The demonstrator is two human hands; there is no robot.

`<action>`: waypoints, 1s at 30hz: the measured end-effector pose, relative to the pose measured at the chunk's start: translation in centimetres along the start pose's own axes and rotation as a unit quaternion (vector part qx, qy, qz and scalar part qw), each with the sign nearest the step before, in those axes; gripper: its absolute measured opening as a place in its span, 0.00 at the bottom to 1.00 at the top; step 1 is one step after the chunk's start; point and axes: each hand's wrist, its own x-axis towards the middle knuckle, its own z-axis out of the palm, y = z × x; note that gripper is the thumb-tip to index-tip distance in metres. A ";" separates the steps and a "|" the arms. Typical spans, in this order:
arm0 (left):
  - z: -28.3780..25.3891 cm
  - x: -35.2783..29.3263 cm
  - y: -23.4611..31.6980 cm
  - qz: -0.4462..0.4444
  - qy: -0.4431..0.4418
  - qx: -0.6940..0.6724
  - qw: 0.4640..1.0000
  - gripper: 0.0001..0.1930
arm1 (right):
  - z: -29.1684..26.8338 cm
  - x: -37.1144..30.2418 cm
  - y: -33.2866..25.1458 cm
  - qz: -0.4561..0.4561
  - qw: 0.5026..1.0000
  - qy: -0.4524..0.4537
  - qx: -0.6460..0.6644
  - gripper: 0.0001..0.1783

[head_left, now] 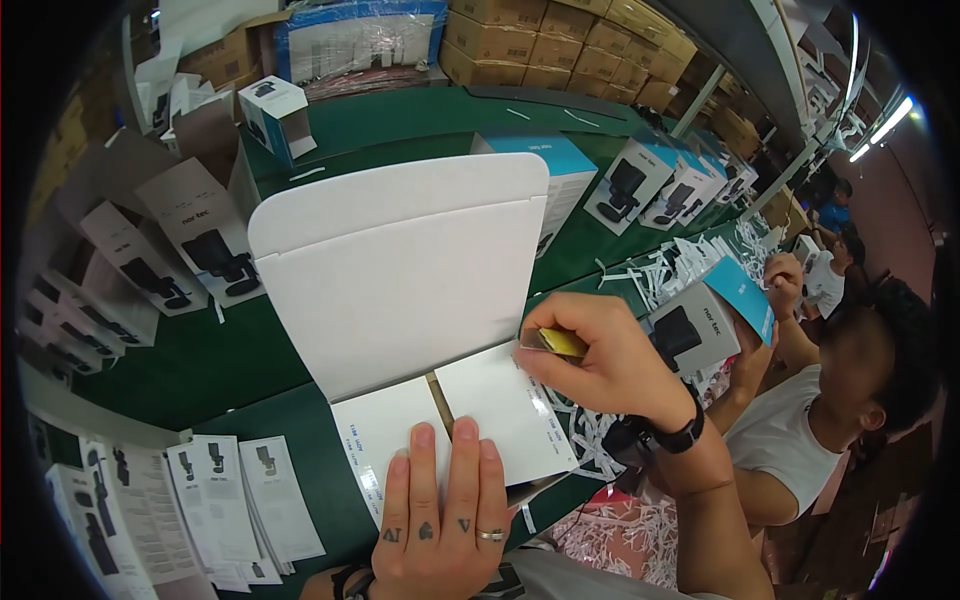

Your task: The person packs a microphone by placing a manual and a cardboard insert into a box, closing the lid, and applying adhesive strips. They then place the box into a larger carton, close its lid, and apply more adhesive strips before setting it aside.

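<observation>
A white cardboard box (pixel 500 410) stands before me, its big lid (pixel 400 270) raised at the back and two inner flaps folded inward with a narrow brown gap between them. My left hand (pixel 440 510) lies flat across the flaps at the near side, fingers stretched out, holding nothing. Closed at the right rear corner of the box, my right hand (pixel 610 350) grips a small yellow tool (pixel 560 343) with a flat brownish end; its exact kind does not show. The right fingertips are at the right flap's edge. What lies inside the box is hidden.
Printed boxes (pixel 200 240) line the left, with more boxes (pixel 630 185) at the back right. Leaflets (pixel 215 500) lie at lower left. Paper shreds (pixel 620 540) heap at the right, where a co-worker (pixel 800 420) holds a printed box (pixel 700 325). Brown cartons (pixel 540 50) are stacked behind.
</observation>
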 end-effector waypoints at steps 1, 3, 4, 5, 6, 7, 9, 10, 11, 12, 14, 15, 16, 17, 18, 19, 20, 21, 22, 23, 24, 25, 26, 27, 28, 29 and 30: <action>0.0 -0.1 0.0 0.001 0.004 -0.001 1.000 0.20 | 0.0 0.0 -0.2 0.011 1.000 -0.019 0.013 0.14; -0.1 -0.5 -0.2 -0.006 0.010 -0.001 1.000 0.20 | 0.3 -0.1 -0.8 0.034 0.997 -0.058 0.041 0.14; -0.3 -0.9 -0.5 -0.017 0.014 0.000 1.000 0.20 | -0.4 -0.7 -1.8 0.002 0.987 -0.096 0.130 0.14; -0.4 -1.3 -0.8 -0.029 0.018 0.001 0.999 0.20 | -1.5 -2.2 -2.7 -0.030 0.966 -0.136 0.217 0.13; -0.5 -1.8 -1.2 -0.043 0.018 0.016 0.999 0.20 | -1.4 -4.4 -1.6 -0.102 0.894 -0.179 0.398 0.12; -0.5 -1.3 -0.9 -0.019 0.034 0.001 0.999 0.20 | -3.3 -7.4 -1.3 -0.149 0.804 -0.208 0.537 0.12; -0.8 -1.6 -1.0 0.018 0.033 -0.001 0.999 0.20 | -5.3 -10.2 -2.4 -0.070 0.902 -0.241 0.352 0.12; -0.7 -1.9 -1.0 0.008 0.028 0.010 1.000 0.20 | -5.5 -10.7 -2.6 0.007 0.953 -0.259 0.157 0.13; -0.8 -2.2 -1.2 0.017 0.007 0.000 1.000 0.21 | -5.1 -10.0 -3.6 0.003 0.951 -0.261 0.165 0.13; -0.8 -2.4 -1.3 0.027 -0.014 -0.010 0.999 0.23 | -4.8 -8.8 -4.6 0.041 0.984 -0.168 0.036 0.14; -0.8 -2.8 -1.6 0.029 -0.041 -0.009 0.999 0.25 | -3.8 -5.5 -6.1 0.069 0.992 -0.072 -0.082 0.15; -0.9 -2.7 -1.7 0.033 -0.032 -0.011 0.999 0.24 | -3.3 -3.6 -7.1 -0.011 0.996 -0.081 -0.036 0.15; -1.1 -3.1 -2.1 0.028 -0.032 -0.003 0.999 0.23 | -1.6 -1.5 -7.7 -0.099 0.990 -0.094 0.025 0.15; -1.3 -3.0 -2.3 0.026 -0.021 0.004 0.999 0.22 | -0.2 0.6 -8.8 -0.113 0.989 -0.095 0.031 0.15; -1.4 -2.8 -2.1 0.026 -0.014 0.011 1.000 0.22 | 0.9 2.2 -10.0 -0.148 0.984 -0.093 0.021 0.13; -1.3 -3.1 -1.6 0.032 -0.013 -0.002 0.999 0.23 | 1.8 3.0 -10.8 -0.184 0.978 -0.093 0.014 0.11; -1.4 -3.5 -1.1 0.037 -0.012 -0.016 0.999 0.23 | 2.6 3.3 -11.0 -0.194 0.977 -0.091 0.014 0.11; -1.2 -3.3 -0.9 0.042 -0.005 -0.024 0.999 0.24 | 3.5 4.1 -10.5 -0.188 0.979 -0.078 -0.001 0.09; -1.3 -3.3 -0.9 0.041 -0.001 -0.016 0.999 0.24 | 4.5 4.6 -10.0 -0.175 0.982 -0.066 -0.013 0.08; -1.3 -3.3 -0.8 0.044 0.008 -0.015 0.999 0.23 | 5.1 5.0 -9.7 -0.160 0.985 -0.054 -0.027 0.06; -1.3 -3.6 -0.8 0.042 0.014 -0.013 0.999 0.23 | 5.7 5.2 -9.7 -0.168 0.984 -0.055 -0.024 0.06; -1.3 -3.7 -0.9 0.042 0.018 -0.012 0.999 0.22 | 6.2 5.1 -9.6 -0.159 0.986 -0.047 -0.018 0.06; -1.1 -3.7 -1.0 0.039 0.019 -0.009 0.999 0.22 | 6.6 5.0 -9.4 -0.147 0.988 -0.039 -0.013 0.05; -1.0 -3.7 -1.1 0.043 0.019 -0.009 0.999 0.22 | 6.9 4.9 -9.3 -0.133 0.991 -0.030 -0.009 0.05; -0.9 -3.8 -1.3 0.047 0.019 -0.011 0.999 0.22 | 7.2 5.0 -9.3 -0.131 0.991 -0.032 -0.009 0.05; -0.7 -3.8 -1.5 0.053 0.018 -0.013 0.998 0.22 | 7.4 5.1 -9.4 -0.129 0.991 -0.032 -0.016 0.05; -1.0 -3.7 -1.4 0.052 0.017 -0.010 0.998 0.22 | 7.2 5.1 -9.7 -0.131 0.991 -0.030 -0.021 0.05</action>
